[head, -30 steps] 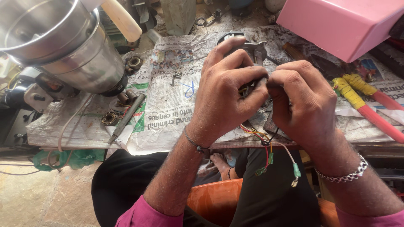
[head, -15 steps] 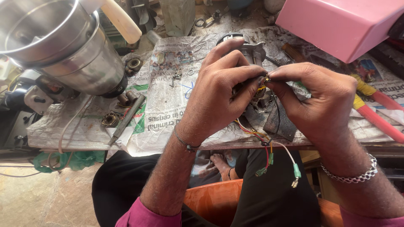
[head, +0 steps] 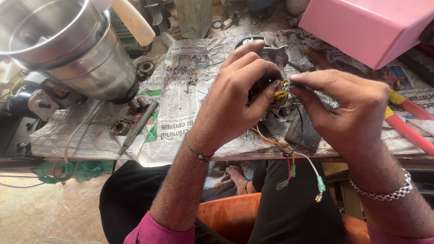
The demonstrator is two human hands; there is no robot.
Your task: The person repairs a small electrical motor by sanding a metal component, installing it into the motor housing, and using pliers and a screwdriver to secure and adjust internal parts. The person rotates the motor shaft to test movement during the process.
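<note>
My left hand grips a small dark electrical part with yellow windings, held above the newspaper-covered bench. My right hand pinches a wire at the part's side with thumb and forefinger. A bundle of thin wires, red, yellow, black and white, hangs down from the part. The wires end in green sleeved connectors that dangle over my lap. The part's underside is hidden by my fingers.
A steel mixer jar with a cream handle stands at the left. A screwdriver and small round metal pieces lie on the newspaper. A pink box sits at the top right, red-and-yellow handled pliers at the right edge.
My right hand has shifted to the right and opened out from the left hand, now pinching at the part's side. The yellow windings and more of the wires show between the hands.
</note>
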